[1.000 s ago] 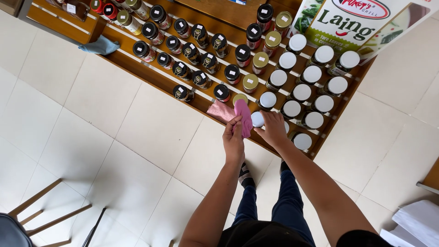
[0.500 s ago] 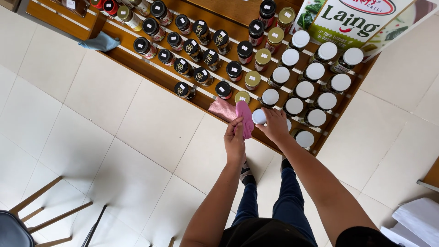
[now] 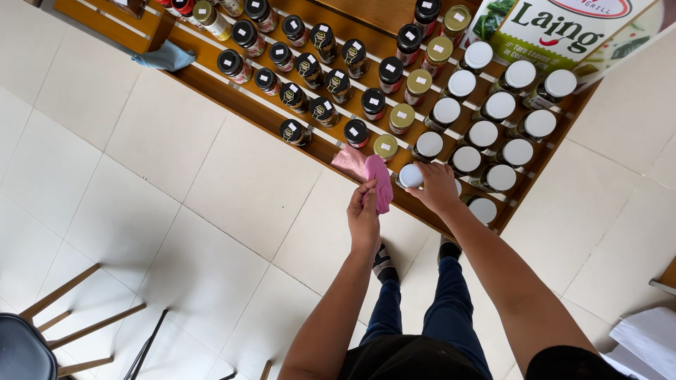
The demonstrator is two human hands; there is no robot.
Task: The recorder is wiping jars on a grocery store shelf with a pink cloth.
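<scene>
My left hand holds a pink cloth that hangs over the front edge of a wooden tiered shelf. My right hand grips a white-lidded jar at the front row of the shelf. The two hands are close together, the cloth just left of the jar. Rows of other jars fill the shelf: black-lidded jars on the left, gold-lidded jars in the middle, white-lidded jars on the right.
A blue cloth lies on the shelf's left end. A printed green and white sign stands behind the jars. White tiled floor lies below, with a wooden chair at bottom left and white papers at bottom right.
My right hand has closed around the white-lidded jar and my left hand with the pink cloth has lowered slightly. The view has shifted a little.
</scene>
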